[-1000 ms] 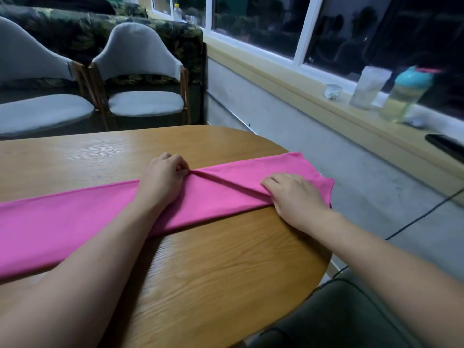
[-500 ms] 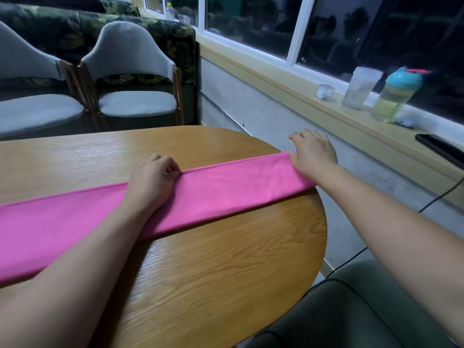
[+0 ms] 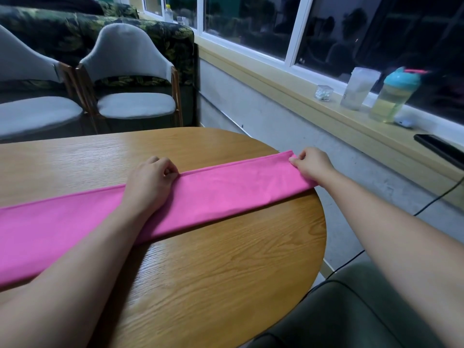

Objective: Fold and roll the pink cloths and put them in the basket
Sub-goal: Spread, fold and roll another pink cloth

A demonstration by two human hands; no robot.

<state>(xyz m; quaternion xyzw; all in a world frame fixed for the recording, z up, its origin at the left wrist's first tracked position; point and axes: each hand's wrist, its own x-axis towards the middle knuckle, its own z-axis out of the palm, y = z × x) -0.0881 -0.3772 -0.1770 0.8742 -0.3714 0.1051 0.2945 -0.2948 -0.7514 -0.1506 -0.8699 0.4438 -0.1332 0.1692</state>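
A pink cloth [image 3: 226,194] lies folded into a long narrow strip across the wooden table [image 3: 226,267], running from the left edge of view to the table's right rim. My left hand [image 3: 150,182] sits on the strip's middle with fingers curled, pinching its far edge. My right hand [image 3: 311,164] pinches the strip's right end at the table's rim, fingers curled round the cloth's corner. No basket is in view.
Two grey chairs [image 3: 133,79] stand behind the table in front of a dark patterned sofa. On the window sill at right stand a clear cup [image 3: 359,87], a bottle with a teal lid [image 3: 391,96], a small glass jar [image 3: 324,92] and a dark phone [image 3: 439,149]. A cable runs along the floor.
My right hand folded the cloth's loose flap over and slid to the strip's right end, where it now pinches the corner. My left hand stayed on the middle.
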